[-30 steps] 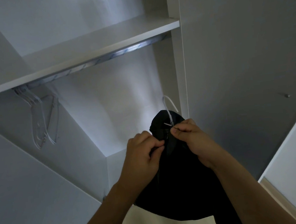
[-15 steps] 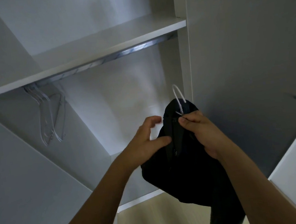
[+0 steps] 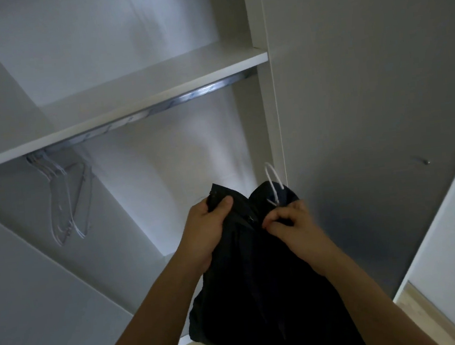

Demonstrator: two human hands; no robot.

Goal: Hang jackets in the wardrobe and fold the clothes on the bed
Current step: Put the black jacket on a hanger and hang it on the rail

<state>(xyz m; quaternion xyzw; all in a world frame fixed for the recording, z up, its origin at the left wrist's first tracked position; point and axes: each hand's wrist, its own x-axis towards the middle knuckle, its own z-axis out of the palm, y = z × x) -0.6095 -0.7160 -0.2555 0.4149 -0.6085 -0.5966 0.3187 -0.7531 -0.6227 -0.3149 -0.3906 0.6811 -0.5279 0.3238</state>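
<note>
Jacket [image 3: 258, 267] held below wardrobe rail [image 3: 158, 109], on white hanger [image 3: 274, 184]; left hand [image 3: 207, 230] fingers grasp the collar edge, right hand [image 3: 290, 224] pinches the front, likely squaring it on the hanger before hanging

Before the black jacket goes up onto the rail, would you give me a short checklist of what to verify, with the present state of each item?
1. Jacket held: ok. The left hand grips the collar edge of the black jacket; the right hand pinches it just below the hanger hook.
2. Hook free to catch the rail: ok. The white hanger hook sticks up clear of the fabric.
3. Jacket seated on both hanger shoulders: cannot tell; the hanger body is hidden inside the fabric.
4. Room on the rail: ok. The metal rail is bare to the right of the clear hangers.
5. Hook on the rail: not ok; it is well below it.
</note>
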